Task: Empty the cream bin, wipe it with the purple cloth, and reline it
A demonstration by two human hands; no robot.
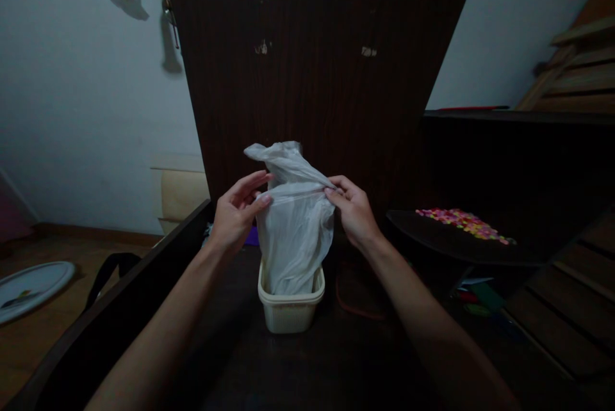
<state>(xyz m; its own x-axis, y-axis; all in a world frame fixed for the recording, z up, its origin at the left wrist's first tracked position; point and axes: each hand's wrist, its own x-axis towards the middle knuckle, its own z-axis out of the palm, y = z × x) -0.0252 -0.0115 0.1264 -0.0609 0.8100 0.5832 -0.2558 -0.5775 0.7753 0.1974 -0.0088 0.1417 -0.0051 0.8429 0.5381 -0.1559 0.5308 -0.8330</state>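
Note:
A thin white plastic bag stands upright with its lower end inside a small cream plastic container on the dark surface. My right hand pinches the bag's right edge near its top between thumb and fingers. At the bag's left edge is my left hand, its thumb and fingers apart and the fingertips touching or just beside the plastic. The top of the bag flops over to the left above both hands. The contents of the container are hidden by the bag.
A tall dark wooden panel rises behind the container. To the left runs a raised dark edge. On the right, a rounded shelf bears many small colourful pieces. A brown flat item lies right of the container.

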